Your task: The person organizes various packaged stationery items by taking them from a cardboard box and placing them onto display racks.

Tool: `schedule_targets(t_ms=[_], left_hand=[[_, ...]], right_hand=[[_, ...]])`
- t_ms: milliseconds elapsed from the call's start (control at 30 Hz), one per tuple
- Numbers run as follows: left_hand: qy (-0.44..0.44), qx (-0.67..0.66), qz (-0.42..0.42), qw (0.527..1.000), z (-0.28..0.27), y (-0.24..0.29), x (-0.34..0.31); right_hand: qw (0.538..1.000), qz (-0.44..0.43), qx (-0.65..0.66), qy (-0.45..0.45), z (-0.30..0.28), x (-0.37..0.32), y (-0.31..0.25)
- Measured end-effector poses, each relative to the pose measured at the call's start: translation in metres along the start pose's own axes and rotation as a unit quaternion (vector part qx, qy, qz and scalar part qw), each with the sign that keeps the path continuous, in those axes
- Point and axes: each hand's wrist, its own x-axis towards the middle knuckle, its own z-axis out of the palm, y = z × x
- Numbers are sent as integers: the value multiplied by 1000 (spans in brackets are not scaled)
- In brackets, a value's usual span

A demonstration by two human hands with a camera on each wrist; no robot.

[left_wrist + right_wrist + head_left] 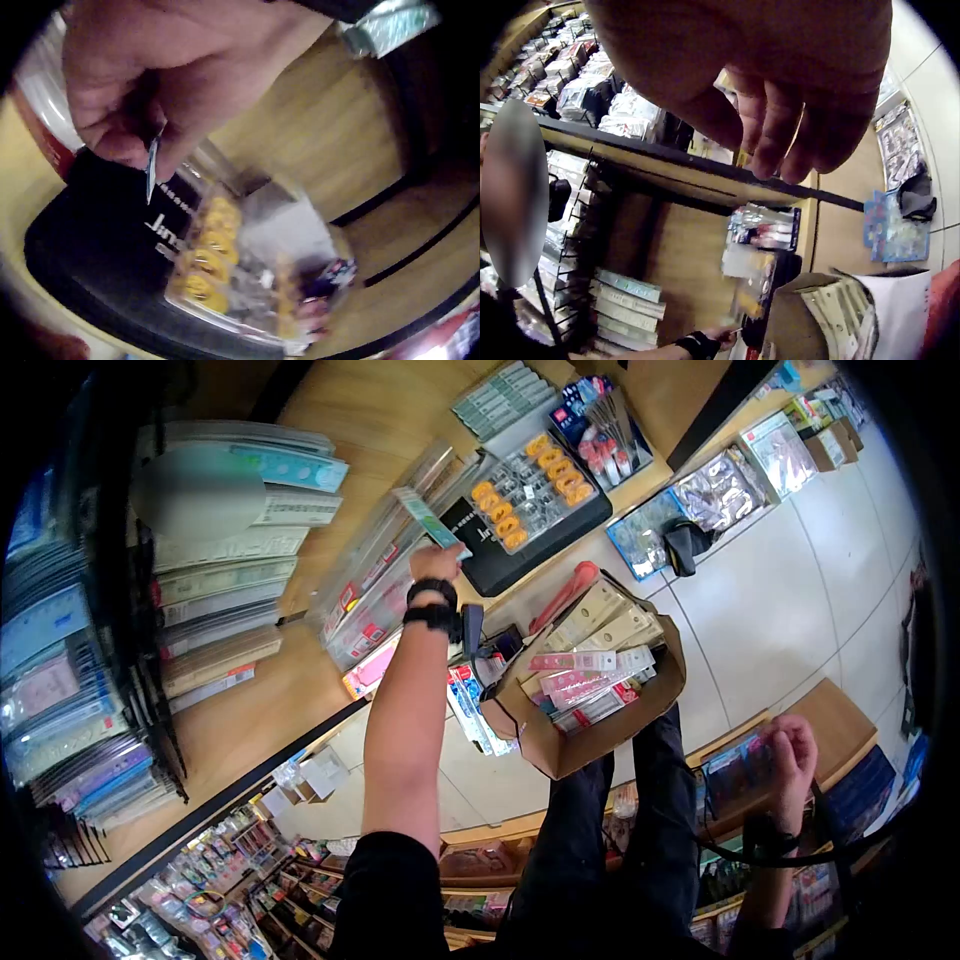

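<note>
My left hand (437, 563) pinches a slim flat green-and-white packet (425, 515) by its near end. In the left wrist view the packet (153, 169) shows edge-on between thumb and fingers. Beneath that hand lies a black bag (97, 225) with white lettering, and a clear pack of orange round items (530, 490) rests on it. My right hand (792, 750) hangs off to the side, its fingers (769, 135) loosely bent and holding nothing. Between the arms stands an open cardboard box (545, 745) with cream and pink flat packs (585, 675) inside.
Clear dividers (375, 595) stand left of the bag on the wooden shelf (370, 410). Hanging packets (240, 550) fill hooks at the left. Blue and silver packs (715, 490) lie on the tiled floor (790, 590). More racks stand behind the legs.
</note>
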Motion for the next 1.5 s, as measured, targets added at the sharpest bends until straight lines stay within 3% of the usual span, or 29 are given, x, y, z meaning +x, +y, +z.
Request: schedule_targets(t_ms=[100,167,200,300,367,400,433,600,733,900,1067,1500], left_hand=[[-78,-213,-10,974,-35,5,-82],[-131,-282,-4,950,-63,4,-146],[-114,-299,-10,947,-70,8,-185],[-79,-373,-13,924,-66,16,-283],[-112,-406,11,907,-55,19,-318],[-111,-401,25,909,-51,22,-328],[-110,-397,39,911,-46,24,-334],[-18,-415,123,901,-50,40,-331],[33,-484,147,862,-73,69,-323],[38,-505,180,843,-88,81,-319],[6,-532,161,832,-86,85,-314],[-6,-520,158,839,-85,95,-304]], right_hand=[[995,0,-62,-76,39,18,-27],[983,10,-90,-161,72,31,-44],[969,11,-119,-217,91,38,-54],[941,-50,-117,-314,164,44,-81],[912,-192,-121,-341,210,38,-110],[918,-150,-91,-355,229,35,-122],[912,-217,-90,-336,248,34,-133],[926,-207,-35,-314,299,20,-178],[914,-230,-66,-327,324,9,-209],[900,-275,-48,-333,343,4,-221],[907,-258,-76,-325,345,11,-227],[907,-270,-74,-313,353,28,-222]])
